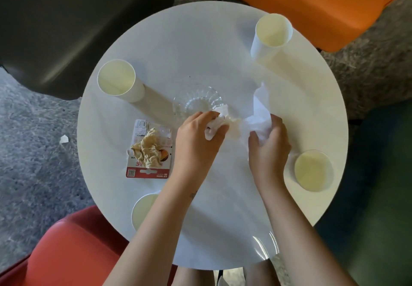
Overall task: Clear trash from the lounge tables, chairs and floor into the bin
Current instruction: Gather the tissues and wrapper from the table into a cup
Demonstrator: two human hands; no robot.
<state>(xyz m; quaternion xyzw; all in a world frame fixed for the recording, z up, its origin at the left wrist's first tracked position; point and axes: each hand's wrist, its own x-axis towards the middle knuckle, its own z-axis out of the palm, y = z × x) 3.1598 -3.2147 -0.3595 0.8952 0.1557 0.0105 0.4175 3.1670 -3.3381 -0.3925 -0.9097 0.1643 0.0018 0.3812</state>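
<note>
Head view, looking down on a round white table (pixel 189 40). Left grip (pixel 196 138): fingers curled round a crumpled white tissue (pixel 215 125), held just above the table near its centre; right grip (pixel 269 147): fingers and thumb clenched on a larger piece of white paper (pixel 259 109), whose free end stands up beyond the knuckles; a cream fold lies between the two, and whether they are one piece cannot be told. Glass dish (pixel 197 102): at the table's centre, just beyond the left grip, touching or nearly touching the tissue. Red-and-white card pack (pixel 148 172): flat on the table, left of the left grip; a crumpled tan paper (pixel 148 149) lies on top of it. Four paper cups, all upright, near the table's edge: far right cup (pixel 272 31); far left cup (pixel 117 80); near right cup (pixel 313 170), just beside the right wrist; near left cup (pixel 142 210), partly hidden by the left forearm. Around the table: grey chair (pixel 66 29), orange chair (pixel 312 2), red chair (pixel 73 252), green chair (pixel 379 174). White scrap (pixel 64 139): on the grey carpet (pixel 33 174), left of the table.
</note>
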